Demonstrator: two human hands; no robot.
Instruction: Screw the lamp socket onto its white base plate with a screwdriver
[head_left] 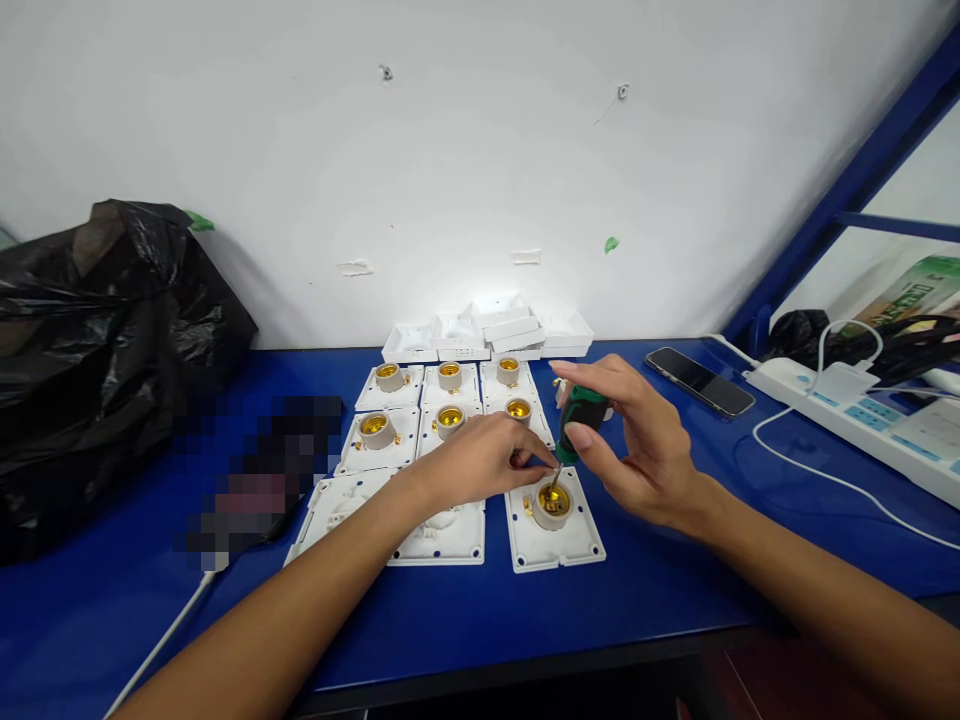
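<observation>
My right hand [637, 440] is closed around a green-handled screwdriver [576, 420] held nearly upright, its tip down inside the brass socket [553, 500] of a white lamp-holder plate [555, 540] at the front of the blue table. My left hand [487, 460] rests beside that plate, fingers pinched together at the screwdriver's shaft. Behind them lie several more white plates with beige and brass sockets [448, 418] in rows. Two plates at the front left [442, 535] carry no socket.
A stack of white plate covers [487, 335] stands against the wall. A black plastic bag [97, 330] fills the left. A phone [699, 381], a white power strip [862, 420] and its cables [825, 478] lie on the right. A blurred patch covers something at left.
</observation>
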